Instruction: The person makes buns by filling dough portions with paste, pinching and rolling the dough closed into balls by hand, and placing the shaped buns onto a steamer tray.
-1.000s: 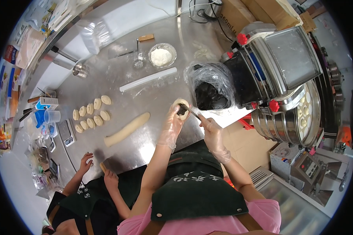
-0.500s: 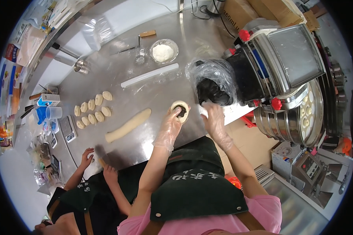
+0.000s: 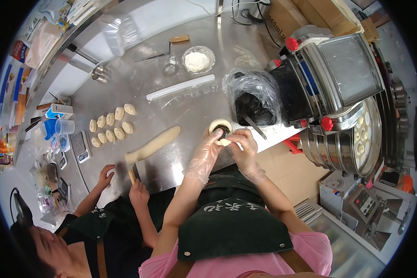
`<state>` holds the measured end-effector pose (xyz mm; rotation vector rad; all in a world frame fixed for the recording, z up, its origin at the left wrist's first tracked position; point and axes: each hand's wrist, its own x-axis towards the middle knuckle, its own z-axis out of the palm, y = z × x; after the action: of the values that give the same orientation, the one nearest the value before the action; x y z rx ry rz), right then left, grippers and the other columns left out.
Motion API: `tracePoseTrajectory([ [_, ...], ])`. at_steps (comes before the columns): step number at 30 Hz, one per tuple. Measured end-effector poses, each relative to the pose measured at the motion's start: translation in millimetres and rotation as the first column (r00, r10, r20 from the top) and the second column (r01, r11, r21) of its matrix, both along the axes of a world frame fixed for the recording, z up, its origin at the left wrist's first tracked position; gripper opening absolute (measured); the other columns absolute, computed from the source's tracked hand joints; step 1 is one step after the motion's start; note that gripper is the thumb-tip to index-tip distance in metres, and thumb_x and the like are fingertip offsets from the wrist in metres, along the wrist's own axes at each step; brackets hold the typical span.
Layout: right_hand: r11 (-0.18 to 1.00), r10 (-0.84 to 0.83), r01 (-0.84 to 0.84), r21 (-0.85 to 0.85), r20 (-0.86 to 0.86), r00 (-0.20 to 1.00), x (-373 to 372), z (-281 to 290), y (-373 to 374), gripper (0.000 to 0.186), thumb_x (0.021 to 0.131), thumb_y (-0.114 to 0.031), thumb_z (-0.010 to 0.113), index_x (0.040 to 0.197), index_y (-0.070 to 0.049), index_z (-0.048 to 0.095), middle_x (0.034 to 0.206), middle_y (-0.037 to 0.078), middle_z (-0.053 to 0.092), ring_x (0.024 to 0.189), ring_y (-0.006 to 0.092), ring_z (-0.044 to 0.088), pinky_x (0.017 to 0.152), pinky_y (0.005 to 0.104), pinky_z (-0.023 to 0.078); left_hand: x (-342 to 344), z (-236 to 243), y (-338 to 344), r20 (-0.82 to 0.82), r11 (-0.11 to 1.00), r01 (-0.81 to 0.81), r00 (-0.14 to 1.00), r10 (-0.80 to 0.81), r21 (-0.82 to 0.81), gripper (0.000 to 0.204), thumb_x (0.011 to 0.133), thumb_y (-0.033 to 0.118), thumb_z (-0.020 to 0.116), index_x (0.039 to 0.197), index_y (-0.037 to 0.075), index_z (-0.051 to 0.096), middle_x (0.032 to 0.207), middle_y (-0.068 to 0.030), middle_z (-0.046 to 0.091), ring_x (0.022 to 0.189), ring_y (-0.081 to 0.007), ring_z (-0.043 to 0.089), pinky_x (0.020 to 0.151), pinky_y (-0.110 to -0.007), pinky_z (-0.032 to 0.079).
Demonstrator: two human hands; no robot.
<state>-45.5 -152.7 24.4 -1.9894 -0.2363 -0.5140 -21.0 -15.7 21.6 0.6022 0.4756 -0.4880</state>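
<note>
Wrapper (image 3: 216,123), a dough round with dark filling (image 3: 223,131) in its hollow, is held above the table's (image 3: 185,160) near edge, between two gloved hands. At far left, a carton (image 3: 59,111) and a clear cup (image 3: 65,127) are set near a scale (image 3: 82,147). Two rows of dough pieces (image 3: 110,119) are laid out beyond a co-worker's left hand (image 3: 106,176), which is empty and loosely curled. By the co-worker's right hand (image 3: 139,193), a wooden-handled tool (image 3: 132,175) is gripped at the end of a dough roll (image 3: 154,144); whether they touch cannot be told. Farther back, a white strip (image 3: 180,87) and a bowl (image 3: 212,62) of flour (image 3: 197,61) are seen. The wrapper is cupped by the left hand (image 3: 210,147), its thumb pressed toward the filling. The wrapper's near right edge is pinched by the fingers of the right hand (image 3: 246,147). Just beyond, dark paste (image 3: 251,105) is surrounded by clear film (image 3: 255,82), with a spatula (image 3: 255,128) leaned there. Steamers (image 3: 331,147) are stacked beside a machine (image 3: 326,78) at right.
</note>
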Motion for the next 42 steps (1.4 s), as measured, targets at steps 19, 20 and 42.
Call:
tracePoseTrajectory([
  [19, 0.999, -0.012, 0.018, 0.031, -0.181, 0.983, -13.8, 30.0, -2.5, 0.023, 0.074, 0.005, 0.073, 0.091, -0.004, 0.061, 0.095, 0.011, 0.066, 0.069, 0.0197, 0.065, 0.059, 0.0282, 0.052, -1.0, 34.2, 5.9, 0.139, 0.957, 0.100, 0.980, -0.142, 0.272, 0.037, 0.087, 0.001, 0.066, 0.121, 0.005, 0.053, 0.106, -0.0051, 0.062, 0.096, -0.0135, 0.061, 0.084, -0.027, 0.051],
  [20, 0.999, -0.007, 0.012, 0.032, -0.132, 0.991, -14.5, 29.9, -3.2, 0.023, 0.074, 0.006, 0.074, 0.091, -0.003, 0.061, 0.096, 0.011, 0.066, 0.067, 0.0193, 0.065, 0.059, 0.0279, 0.052, -1.0, 35.1, 5.7, 0.164, 0.950, 0.098, 0.975, -0.152, 0.296, 0.035, 0.086, 0.000, 0.066, 0.119, 0.005, 0.054, 0.106, -0.0051, 0.063, 0.095, -0.0131, 0.061, 0.084, -0.027, 0.051],
  [42, 0.990, 0.059, -0.073, -0.123, -0.116, 0.992, -8.8, 38.7, -15.8, 0.030, 0.079, 0.004, 0.070, 0.108, -0.001, 0.063, 0.078, 0.007, 0.061, 0.069, 0.0128, 0.061, 0.064, 0.0245, 0.051, 6.3, 52.9, 18.5, 0.220, 0.950, 0.267, 0.929, -0.298, 0.160, 0.047, 0.084, -0.003, 0.054, 0.130, 0.003, 0.050, 0.125, -0.0108, 0.057, 0.116, -0.0183, 0.053, 0.103, -0.031, 0.039],
])
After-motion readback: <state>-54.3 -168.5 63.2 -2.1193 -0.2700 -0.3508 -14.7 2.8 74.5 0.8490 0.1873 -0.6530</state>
